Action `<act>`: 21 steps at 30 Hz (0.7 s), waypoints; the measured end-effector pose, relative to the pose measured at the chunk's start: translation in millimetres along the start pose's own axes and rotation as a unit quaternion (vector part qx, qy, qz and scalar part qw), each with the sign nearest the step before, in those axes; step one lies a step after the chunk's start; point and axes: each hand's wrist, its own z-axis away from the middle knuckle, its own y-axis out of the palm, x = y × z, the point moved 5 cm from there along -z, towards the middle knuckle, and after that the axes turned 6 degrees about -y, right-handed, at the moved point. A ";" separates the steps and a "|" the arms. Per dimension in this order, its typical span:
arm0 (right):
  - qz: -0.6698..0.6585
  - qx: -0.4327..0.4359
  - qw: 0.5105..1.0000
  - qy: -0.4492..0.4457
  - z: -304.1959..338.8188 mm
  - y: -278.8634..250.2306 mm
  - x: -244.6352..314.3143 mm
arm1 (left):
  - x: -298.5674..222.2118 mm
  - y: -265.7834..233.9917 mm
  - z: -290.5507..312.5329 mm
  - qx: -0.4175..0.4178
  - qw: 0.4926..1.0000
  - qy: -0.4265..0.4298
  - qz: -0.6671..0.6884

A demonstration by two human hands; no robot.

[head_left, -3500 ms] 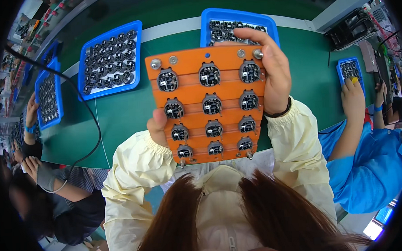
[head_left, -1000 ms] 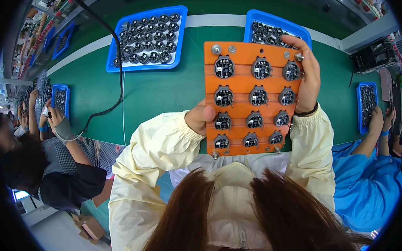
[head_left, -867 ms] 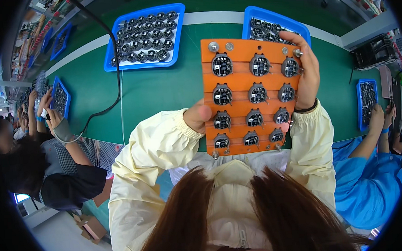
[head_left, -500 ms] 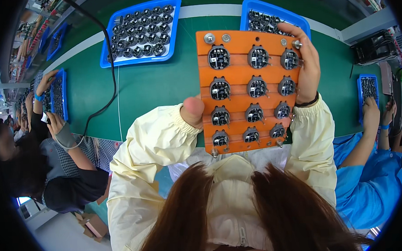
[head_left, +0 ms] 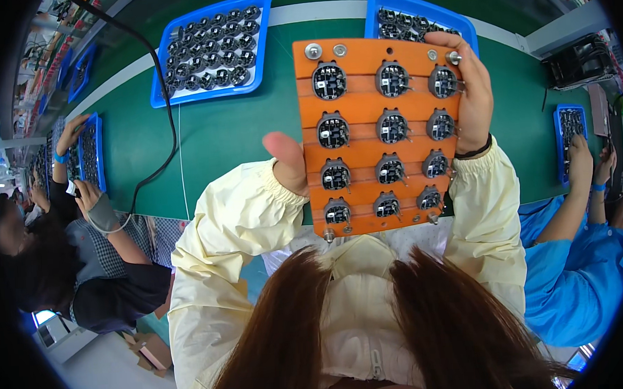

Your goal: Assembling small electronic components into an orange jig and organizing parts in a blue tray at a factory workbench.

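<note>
From my remote seat I take the clock face with its centre on the orange board [head_left: 360, 145], which is held up above the green table [head_left: 225, 136], its face with four rows of three round grey-and-black parts [head_left: 393, 127] turned to my camera. Its longer axis, as I see it, runs roughly from twelve to six, and the edge at twelve looks wider, so I judge that end to be nearer the lens. The right hand [head_left: 476, 104] sits between two and three o'clock and is the closer one: its fingers [head_left: 451, 41] are clamped on the board's right side, one of them crooked over the top edge beside a metal pin [head_left: 453, 57]. The left hand [head_left: 291, 166] lies just below nine. Its thumb [head_left: 281, 146] points toward eleven, clear of the board's face, while the rest of that hand goes behind the left edge, so I cannot tell whether those fingers press on the back or lie apart from it. From that thumb, the board is at three o'clock, just beside it. Beyond the board, I have one blue tray [head_left: 261, 47] of similar round parts at ten, well apart from both hands, and a second blue tray [head_left: 371, 18] just short of one, partly hidden by the board and the right hand.
</note>
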 end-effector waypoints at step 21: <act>-0.019 0.001 1.000 -0.002 0.5 1.3 2.2 | -14.4 -12.2 21.0 -0.142 0.978 -0.101 -0.116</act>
